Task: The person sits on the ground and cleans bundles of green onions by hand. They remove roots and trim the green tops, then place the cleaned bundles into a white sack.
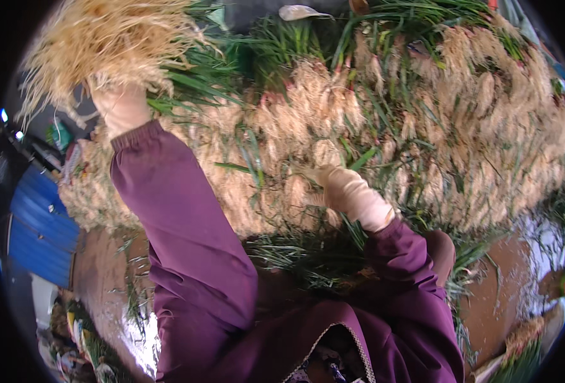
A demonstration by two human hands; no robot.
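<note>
At the upper left my left hand (122, 105), in a pale glove, is raised with a large bunch of spring onions whose long tan roots (110, 40) face me. These roots hide the fingers. Green leaves (198, 79) show beside the bunch; whether they belong to it is unclear. My right hand (352, 194), also gloved, is low over the heap of rooted spring onions (306, 103). Its fingertips are blurred against the roots, so I cannot make out whether they grip any. Both arms wear purple sleeves with gathered cuffs.
Loose green leaves (292, 253) lie between the heap and my lap. Wet brown floor (493, 282) shows on both sides. A blue corrugated panel (43, 225) stands at the left. More spring onions (517, 356) lie at the lower right. A pale object (301, 13) rests beyond the heap.
</note>
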